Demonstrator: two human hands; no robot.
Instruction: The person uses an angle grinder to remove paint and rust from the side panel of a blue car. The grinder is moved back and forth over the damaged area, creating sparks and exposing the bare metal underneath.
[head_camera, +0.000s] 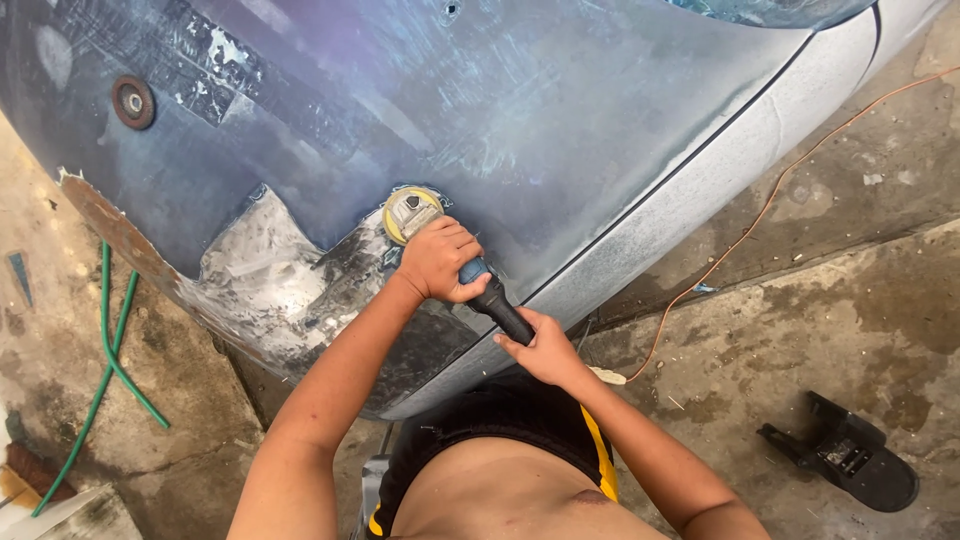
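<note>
A hand-held angle grinder (470, 272) with a blue body, black handle and yellow sanding disc (410, 213) rests against a blue car body panel (520, 120). My left hand (440, 260) wraps the grinder's head just behind the disc. My right hand (545, 350) grips the black rear handle. The disc touches the panel beside a patch of grey-white filler (265, 275) near the wheel arch edge. The panel around it is scuffed and dull.
An orange power cord (760, 215) runs across the concrete floor (850, 300) on the right. A black plastic part (850, 455) lies at the lower right. A green hose (105, 350) lies at the left. A round rusty disc (133, 102) sits on the panel's upper left.
</note>
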